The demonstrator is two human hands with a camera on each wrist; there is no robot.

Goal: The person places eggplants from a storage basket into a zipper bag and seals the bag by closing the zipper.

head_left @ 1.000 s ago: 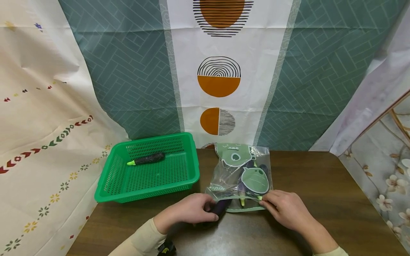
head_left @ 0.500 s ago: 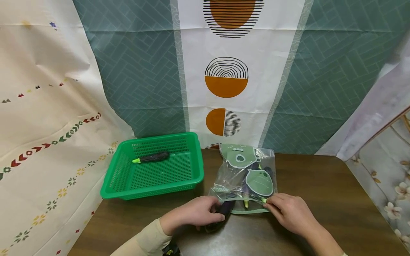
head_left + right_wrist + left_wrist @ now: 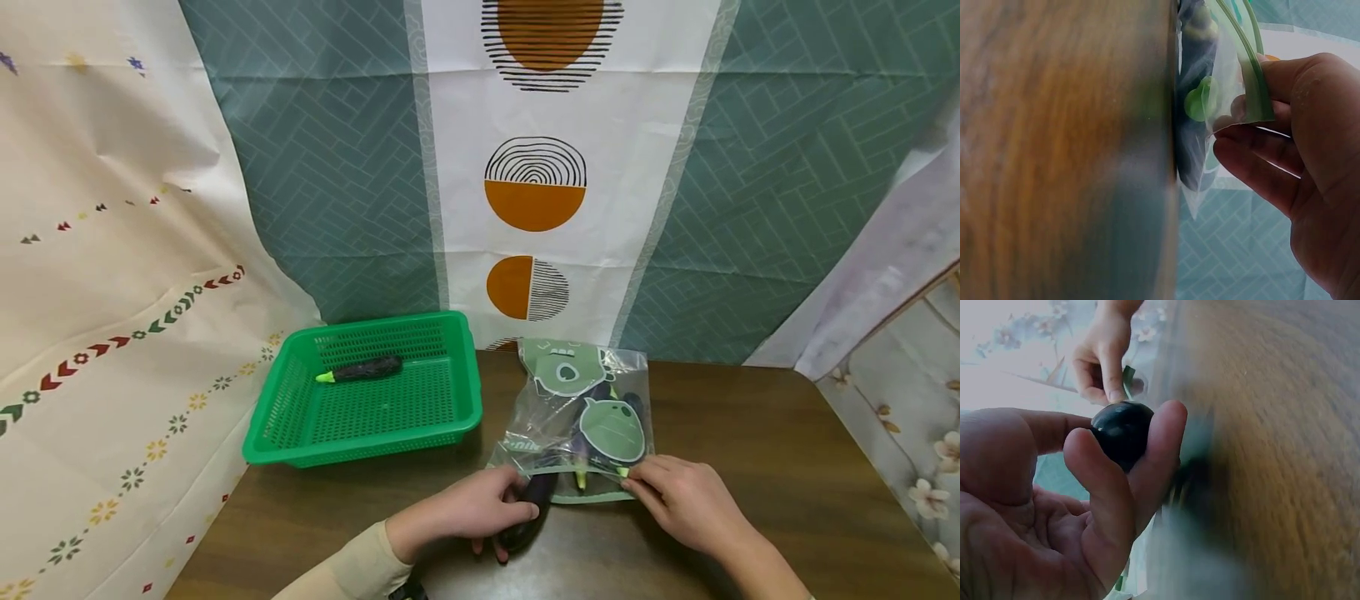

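Note:
My left hand (image 3: 480,507) grips a dark purple eggplant (image 3: 534,507) near its blunt end. In the left wrist view that rounded end of the eggplant (image 3: 1124,432) pokes out between thumb and fingers. The eggplant's far end lies inside the mouth of a clear zip bag (image 3: 517,425) with green cartoon prints. My right hand (image 3: 688,502) pinches the right corner of the bag's mouth; in the right wrist view its green zip strip (image 3: 1259,94) sits between thumb and fingers. Several eggplants lie in the bag, with a light-green stem (image 3: 1199,103) showing through the plastic.
A green perforated basket (image 3: 360,446) stands to the left on the wooden table (image 3: 720,417), holding one eggplant (image 3: 363,368) with a light-green stem. A patterned curtain (image 3: 532,233) hangs behind the table's back edge, and a flowered cloth (image 3: 180,400) hangs along its left side.
The head view has shifted, moving the scene slightly right. My left hand has brought the eggplant rightward, more in line with the bag, showing its blunt end. My right hand keeps its pinch on the corner.

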